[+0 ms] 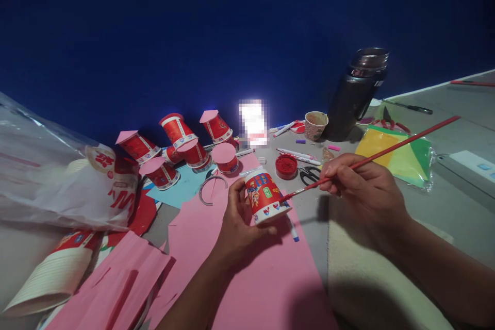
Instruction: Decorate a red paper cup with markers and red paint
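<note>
A red and white paper cup point(266, 193) with printed figures is tilted over the pink paper point(240, 289), its side facing me. My left hand point(237, 221) is wrapped round it from the left and below. Between the thumb and fingers of my right hand point(359, 185) is a long red paintbrush point(402, 143). Its tip touches the cup's side, near the white band. Just behind the cup stands an open round pot of red paint point(286, 166). Black-handled scissors point(308, 176) lie to the right of that pot.
Several red cups point(178, 131) with pink tops stand at the back left. A plastic bag point(77, 165) and stacked paper cups point(54, 278) are at the left. A dark flask point(353, 95), a paper cup with a stained inside point(316, 126) and a coloured packet point(398, 153) are at the right.
</note>
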Demonstrator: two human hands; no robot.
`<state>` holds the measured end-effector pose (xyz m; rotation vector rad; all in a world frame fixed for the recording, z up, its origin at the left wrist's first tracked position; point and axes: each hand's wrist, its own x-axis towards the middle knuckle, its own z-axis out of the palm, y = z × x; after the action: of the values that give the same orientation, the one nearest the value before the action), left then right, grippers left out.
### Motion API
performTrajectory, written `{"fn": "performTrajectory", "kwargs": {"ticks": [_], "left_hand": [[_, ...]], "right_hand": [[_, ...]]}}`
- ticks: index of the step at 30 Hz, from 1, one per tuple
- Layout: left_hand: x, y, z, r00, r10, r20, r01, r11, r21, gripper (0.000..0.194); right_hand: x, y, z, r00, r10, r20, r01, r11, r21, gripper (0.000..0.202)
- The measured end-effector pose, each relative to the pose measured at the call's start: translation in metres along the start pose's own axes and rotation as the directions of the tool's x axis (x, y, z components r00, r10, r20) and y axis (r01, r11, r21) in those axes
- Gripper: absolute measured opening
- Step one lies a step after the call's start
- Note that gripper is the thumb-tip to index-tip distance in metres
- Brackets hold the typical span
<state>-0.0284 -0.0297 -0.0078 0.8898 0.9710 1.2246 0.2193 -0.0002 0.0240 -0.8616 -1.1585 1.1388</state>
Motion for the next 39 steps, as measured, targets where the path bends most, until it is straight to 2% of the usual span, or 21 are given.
{"fn": "performTrajectory", "kwargs": {"ticks": [9, 17, 25, 39], "left_hand": [[-0.0012, 0.0036, 0.0026, 1.000, -0.020, 0.024, 0.021, 0.999, -0.040, 0.111], [-0.0011, 0.0043, 0.0026, 0.999, -0.031, 0.016, 0.032, 0.999, -0.023, 0.113], [-0.0013, 0.0043, 0.0041, 0.999, -0.040, 0.007, 0.041, 0.998, -0.043, 0.113], [0.0001, -0.0016, 0.0021, 1.000, -0.001, 0.028, 0.003, 0.998, -0.061, 0.109]], "right_hand": [[0.0016, -0.0010, 0.0015, 1.000, -0.001, 0.016, 0.001, 1.000, 0.002, 0.034], [-0.0020, 0.0069, 0.0008, 1.000, -0.015, 0.020, 0.014, 1.000, 0.024, 0.022], [0.0039, -0.0011, 0.0003, 1.000, -0.010, -0.001, 0.010, 0.995, 0.102, 0.029], [0.0038, 0.0005, -0.0018, 0.998, -0.026, 0.049, 0.022, 0.997, 0.068, 0.029]]}}
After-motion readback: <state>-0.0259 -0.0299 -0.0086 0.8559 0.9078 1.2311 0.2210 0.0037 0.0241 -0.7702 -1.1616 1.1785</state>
